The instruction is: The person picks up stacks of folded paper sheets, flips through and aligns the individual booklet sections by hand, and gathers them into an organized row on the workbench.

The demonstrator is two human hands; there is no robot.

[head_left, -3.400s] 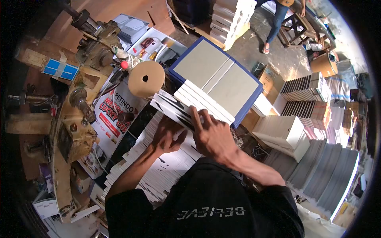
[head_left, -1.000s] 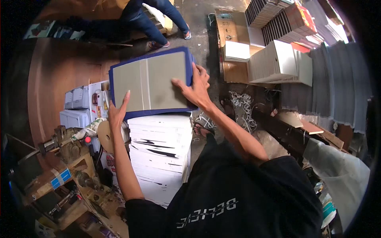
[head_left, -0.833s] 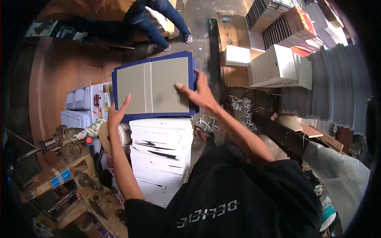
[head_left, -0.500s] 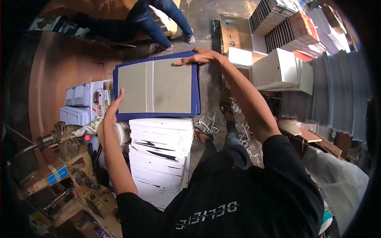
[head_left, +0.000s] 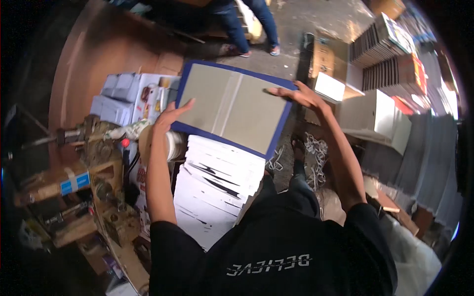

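An opened-out hardcover book cover (head_left: 202, 96) lies between my hands, with grey boards, a pale spine strip and a dark blue border. My left hand (head_left: 169, 118) grips its left edge, thumb on top and the other fingers hidden underneath. At the upper right corner, my right hand (head_left: 305, 96) holds it with fingers and thumb around the edge. The cover is angled, its lower edge overlapping the top of a tall stack of white paper (head_left: 212, 187) with black marks. Whether it touches the stack, I cannot tell.
To the left are a worn clamp-like machine (head_left: 94, 143) and white bundles (head_left: 116, 98). Stacked books (head_left: 390, 74), a cardboard box (head_left: 326, 56) and grey sheets (head_left: 434, 153) stand at right. White string (head_left: 316, 153) litters the floor. Another person's legs (head_left: 237, 29) show ahead.
The book cover has turned clockwise, its right side now lower toward me, with both hands still on it. Blue edges layered beneath it earlier no longer show. The whole view has shifted.
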